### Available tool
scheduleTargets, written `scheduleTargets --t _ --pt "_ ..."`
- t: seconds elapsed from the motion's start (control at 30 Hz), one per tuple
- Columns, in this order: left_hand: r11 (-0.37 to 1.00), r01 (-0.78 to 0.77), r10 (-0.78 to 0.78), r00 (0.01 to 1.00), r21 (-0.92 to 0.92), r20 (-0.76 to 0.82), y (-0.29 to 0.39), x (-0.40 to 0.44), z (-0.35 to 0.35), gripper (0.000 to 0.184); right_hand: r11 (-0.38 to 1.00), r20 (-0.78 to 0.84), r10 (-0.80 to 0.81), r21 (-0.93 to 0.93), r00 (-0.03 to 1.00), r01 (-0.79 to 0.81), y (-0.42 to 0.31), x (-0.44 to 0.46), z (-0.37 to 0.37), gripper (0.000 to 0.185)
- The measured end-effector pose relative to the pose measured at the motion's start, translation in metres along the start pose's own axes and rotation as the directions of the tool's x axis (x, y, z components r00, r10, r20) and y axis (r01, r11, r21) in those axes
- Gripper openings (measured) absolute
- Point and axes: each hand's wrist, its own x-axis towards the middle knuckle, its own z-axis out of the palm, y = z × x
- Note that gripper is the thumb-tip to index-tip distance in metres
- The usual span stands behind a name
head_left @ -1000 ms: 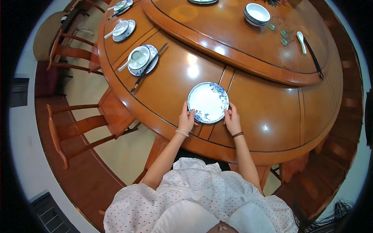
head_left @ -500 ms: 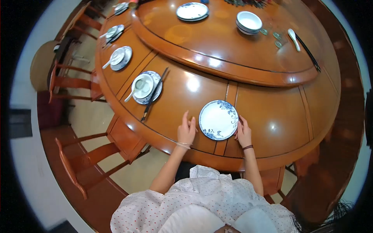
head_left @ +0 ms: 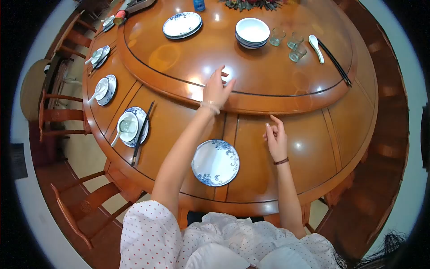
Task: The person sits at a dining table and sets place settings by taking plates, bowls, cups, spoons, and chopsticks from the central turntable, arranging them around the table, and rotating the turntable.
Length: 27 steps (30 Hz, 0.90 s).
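Observation:
My left hand (head_left: 217, 91) is stretched forward over the rim of the turntable (head_left: 179, 67), fingers apart and holding nothing. Over the table to the right, my right hand (head_left: 276, 138) hangs open with its fingers spread, also with nothing in it. A blue-and-white plate (head_left: 216, 162) lies flat near the table's front edge, apart from both hands. Ahead of my left hand, on the turntable, stands a stack of white bowls (head_left: 252, 31). Beside the bowls are three small clear glasses (head_left: 296, 54). Farther right lie a white spoon (head_left: 316, 48) and dark chopsticks (head_left: 336, 62).
A place setting (head_left: 130, 127) with plate, bowl, glass, spoon and chopsticks (head_left: 143, 133) is to the left, with several more settings along that edge. Stacked plates (head_left: 182, 25), a blue can (head_left: 199, 5) and a plant (head_left: 253, 4) stand farther back. Wooden chairs (head_left: 96, 197) surround the table.
Both hands have left the plate's sides. My left hand has reached forward over the turntable, and my right hand has lifted forward. The view has shifted; the plate lies on the table.

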Motion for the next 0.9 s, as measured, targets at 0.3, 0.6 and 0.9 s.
scheduleTargets --t 0.3,0.6,0.9 --pt "0.62 0.614 -0.636 0.758 -0.49 0.146 0.022 0.141 0.077 0.054 0.995 0.224 -0.095 0.055 0.97 0.084 0.012 0.096 -0.054 0.038" --pt "0.785 0.607 -0.596 0.794 -0.121 0.115 0.03 0.167 0.079 0.022 0.992 -0.072 -0.09 0.08 0.993 0.096 0.045 0.225 -0.115 0.049" --pt "0.7 0.712 -0.69 0.695 -0.057 0.2 0.044 0.18 0.076 0.027 0.865 -0.191 -0.29 -0.471 0.938 0.171 0.026 0.285 -0.093 0.079"
